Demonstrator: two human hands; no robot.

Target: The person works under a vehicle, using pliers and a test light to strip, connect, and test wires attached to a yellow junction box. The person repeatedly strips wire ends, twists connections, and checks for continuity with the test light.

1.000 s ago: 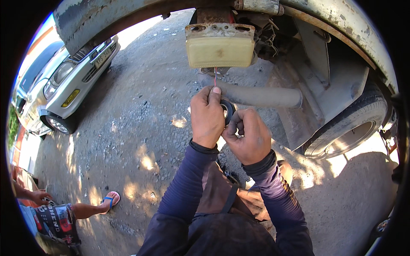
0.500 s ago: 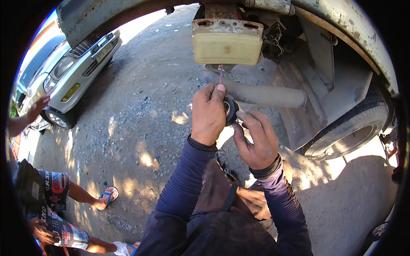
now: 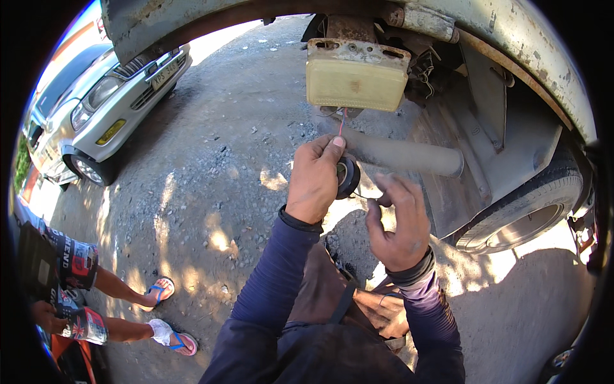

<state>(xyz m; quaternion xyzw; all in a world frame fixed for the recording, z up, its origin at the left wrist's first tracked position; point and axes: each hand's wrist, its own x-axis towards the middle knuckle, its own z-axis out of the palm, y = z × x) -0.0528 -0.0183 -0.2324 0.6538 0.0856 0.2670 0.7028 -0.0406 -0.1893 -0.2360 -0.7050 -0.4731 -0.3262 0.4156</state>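
My left hand (image 3: 314, 178) is closed on a black tape roll (image 3: 347, 176), and its thumb pinches a thin red wire (image 3: 344, 121). This wire hangs from beneath a pale yellowed rectangular lamp (image 3: 355, 80) on a rusty bracket. Just right of the roll, my right hand (image 3: 400, 227) has curled fingers on what looks like a thin strip of tape stretched out from it. Its fingertips are slightly blurred.
A corroded vehicle body (image 3: 524, 57) arches above, with a grey pipe (image 3: 409, 153) and wheel (image 3: 518, 217) at right. A parked white car (image 3: 121, 121) stands upper left. Another person's legs (image 3: 121, 288), in printed shorts and flip-flops, appear lower left on gravelly ground (image 3: 211, 160).
My right hand has moved right and down from the roll, drawing out a thin strip. More of the bystander's legs has entered at lower left. The lamp sits further right in the picture.
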